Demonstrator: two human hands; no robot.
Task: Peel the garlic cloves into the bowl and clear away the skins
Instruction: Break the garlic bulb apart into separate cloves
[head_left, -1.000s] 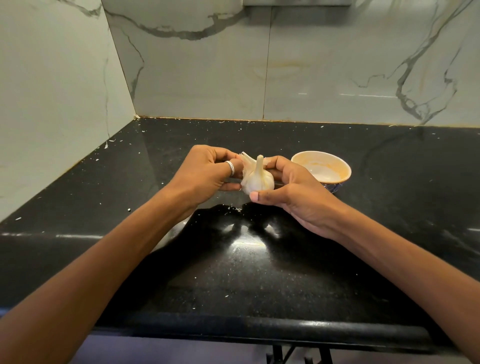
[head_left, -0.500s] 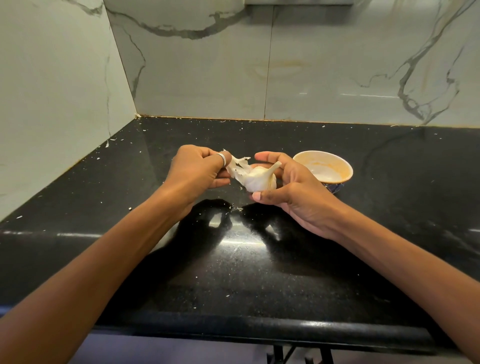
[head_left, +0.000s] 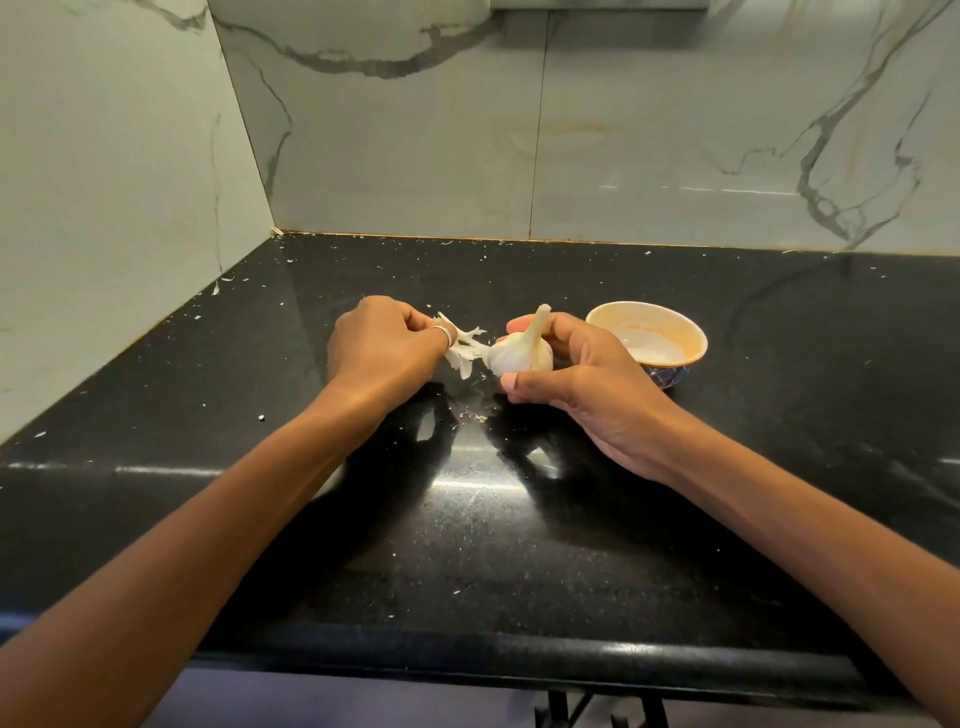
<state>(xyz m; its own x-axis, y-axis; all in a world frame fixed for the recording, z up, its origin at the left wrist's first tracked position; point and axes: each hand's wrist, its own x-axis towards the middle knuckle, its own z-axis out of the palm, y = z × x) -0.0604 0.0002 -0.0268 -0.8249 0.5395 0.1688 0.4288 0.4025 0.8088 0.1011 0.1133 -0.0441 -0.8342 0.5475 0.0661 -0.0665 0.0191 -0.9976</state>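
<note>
Garlic bulb (head_left: 519, 354) held above black countertop (head_left: 467, 545), just left of bowl (head_left: 670, 332). Right hand (head_left: 587, 384) cups it, thumb below, fingers curled behind; stem points up, tilted right. Left hand (head_left: 384, 348) pinches papery skin strip (head_left: 464, 352) running leftward from bulb, far end attached. Pull line: sideways, away from right hand. Left fingertips hidden; cloves unseen.
</note>
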